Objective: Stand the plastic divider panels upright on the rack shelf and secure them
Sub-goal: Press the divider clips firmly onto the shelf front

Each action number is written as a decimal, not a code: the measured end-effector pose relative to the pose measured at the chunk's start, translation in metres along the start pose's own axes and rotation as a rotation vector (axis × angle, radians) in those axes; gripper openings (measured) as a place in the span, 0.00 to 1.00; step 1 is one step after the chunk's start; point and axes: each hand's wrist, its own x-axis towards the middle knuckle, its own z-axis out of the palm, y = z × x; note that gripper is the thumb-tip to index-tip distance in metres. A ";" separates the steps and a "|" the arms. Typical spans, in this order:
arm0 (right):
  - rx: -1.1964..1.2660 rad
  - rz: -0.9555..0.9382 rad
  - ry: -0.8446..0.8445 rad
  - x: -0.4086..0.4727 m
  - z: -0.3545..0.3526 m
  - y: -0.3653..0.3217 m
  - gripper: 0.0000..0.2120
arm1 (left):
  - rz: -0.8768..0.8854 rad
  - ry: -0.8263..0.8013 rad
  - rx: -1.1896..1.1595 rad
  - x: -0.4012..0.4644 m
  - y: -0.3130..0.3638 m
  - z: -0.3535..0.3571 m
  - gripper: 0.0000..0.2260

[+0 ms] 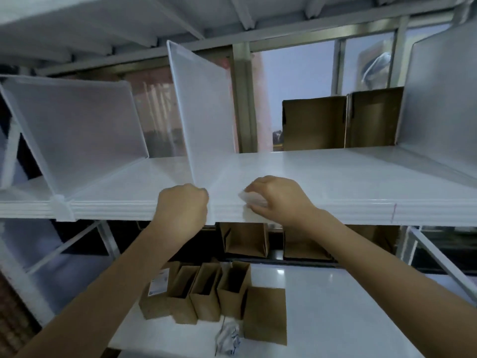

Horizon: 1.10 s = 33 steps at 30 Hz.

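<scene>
A translucent white divider panel [204, 109] stands upright on the white rack shelf [335, 174], its front lower corner at the shelf's front edge. My left hand [184, 205] is curled at that corner, against the shelf edge; what it grips is hidden. My right hand [276, 196] lies just right of the corner and pinches a small white piece [251, 197] on the shelf edge. Another divider panel [77, 122] stands to the left, fastened at the front by a white clip [62, 206]. A third panel [438, 99] stands at the far right.
Brown cardboard boxes [340, 122] stand at the back of the shelf. On the lower shelf [348, 313] sit several open brown cartons [206, 290] and a crumpled white wrapper [228, 337]. The upper shelf's underside [129, 19] hangs close overhead. Metal rack posts [242, 99] rise behind.
</scene>
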 end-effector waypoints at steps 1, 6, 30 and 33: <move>-0.017 0.025 -0.010 -0.006 -0.008 0.012 0.17 | 0.032 0.041 -0.039 0.003 0.017 -0.012 0.08; -0.046 0.118 -0.043 -0.053 -0.054 0.074 0.17 | 0.170 0.072 -0.346 0.041 0.125 -0.049 0.09; -0.307 0.404 0.387 -0.297 -0.164 0.219 0.13 | 0.553 0.208 -0.703 0.080 0.393 -0.074 0.21; -0.282 0.399 0.303 -0.309 -0.156 0.234 0.23 | 0.592 0.233 -0.614 0.072 0.418 -0.066 0.27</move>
